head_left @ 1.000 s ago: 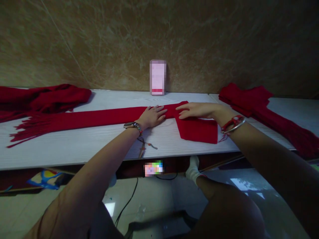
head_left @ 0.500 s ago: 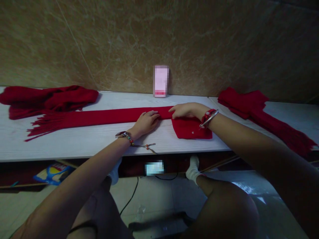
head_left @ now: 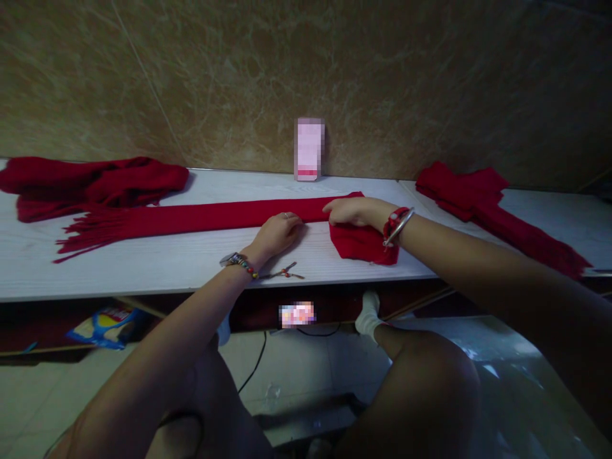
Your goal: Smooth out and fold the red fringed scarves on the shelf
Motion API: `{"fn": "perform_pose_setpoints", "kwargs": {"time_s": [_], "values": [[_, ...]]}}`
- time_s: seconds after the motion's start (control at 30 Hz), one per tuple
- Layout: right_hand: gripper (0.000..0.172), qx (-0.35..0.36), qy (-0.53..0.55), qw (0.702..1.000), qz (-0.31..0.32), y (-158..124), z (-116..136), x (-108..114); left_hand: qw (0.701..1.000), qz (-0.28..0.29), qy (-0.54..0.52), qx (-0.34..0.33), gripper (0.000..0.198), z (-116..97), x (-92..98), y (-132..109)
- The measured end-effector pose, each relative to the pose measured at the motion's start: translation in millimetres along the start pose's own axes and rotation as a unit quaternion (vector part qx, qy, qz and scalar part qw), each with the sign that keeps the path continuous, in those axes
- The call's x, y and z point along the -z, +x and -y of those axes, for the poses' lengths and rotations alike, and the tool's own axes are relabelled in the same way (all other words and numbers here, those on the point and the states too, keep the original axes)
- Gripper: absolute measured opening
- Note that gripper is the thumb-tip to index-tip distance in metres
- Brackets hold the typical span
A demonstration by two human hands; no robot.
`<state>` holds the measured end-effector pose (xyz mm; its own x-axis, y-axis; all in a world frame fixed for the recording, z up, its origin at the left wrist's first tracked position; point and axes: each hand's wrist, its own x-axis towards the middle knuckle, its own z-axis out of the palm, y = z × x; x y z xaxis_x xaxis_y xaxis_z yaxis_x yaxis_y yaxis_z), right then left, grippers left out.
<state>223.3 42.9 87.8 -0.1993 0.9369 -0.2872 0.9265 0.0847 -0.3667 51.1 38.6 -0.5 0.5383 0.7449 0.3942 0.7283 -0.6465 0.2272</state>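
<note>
A long red scarf (head_left: 191,220) lies stretched along the white bench top, its fringe spread at the left end. Toward its right end it bends, and a flap (head_left: 361,242) hangs down toward the front edge. My right hand (head_left: 351,210) is closed on the scarf at this bend, its fingertips pinching the cloth. Against the scarf's front edge rests my left hand (head_left: 282,233), its fingers laid over the cloth and slightly bent, gripping nothing. Part of the fold is hidden beneath the right hand.
Another bunched red scarf (head_left: 100,185) lies at the back left, and a further red scarf (head_left: 478,204) at the right. A blurred phone-like object (head_left: 309,150) leans on the marbled wall. Under the bench top (head_left: 143,277) are a blue packet (head_left: 108,326) and a blurred screen (head_left: 296,314).
The flap under my right hand has drawn in to the left and become more rumpled, and a corner now shows behind the hand. My left hand stays nearly in place.
</note>
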Motion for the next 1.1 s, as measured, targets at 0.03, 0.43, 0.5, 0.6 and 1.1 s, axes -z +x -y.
{"fn": "perform_pose_setpoints", "kwargs": {"time_s": [0.03,0.43,0.5,0.6,1.1], "values": [[0.026,-0.012,-0.042,0.999,0.028,-2,1,5,1.0,0.0,-0.002,-0.005,0.031,2,-0.3,0],[0.029,-0.074,0.007,0.99,0.123,0,3,16,0.999,-0.003,-0.039,-0.027,0.027,3,3.3,-2],[0.027,-0.09,0.061,0.984,0.141,-1,7,12,0.999,-0.004,-0.036,-0.009,0.027,2,5.9,-3],[0.038,-0.1,0.121,0.974,0.163,-3,8,9,0.999,-0.016,-0.038,0.034,0.028,2,9.7,-5],[0.067,0.008,-0.161,0.976,-0.149,-29,-18,-69,0.993,-0.04,-0.056,0.093,0.031,0,26.8,-21]]}}
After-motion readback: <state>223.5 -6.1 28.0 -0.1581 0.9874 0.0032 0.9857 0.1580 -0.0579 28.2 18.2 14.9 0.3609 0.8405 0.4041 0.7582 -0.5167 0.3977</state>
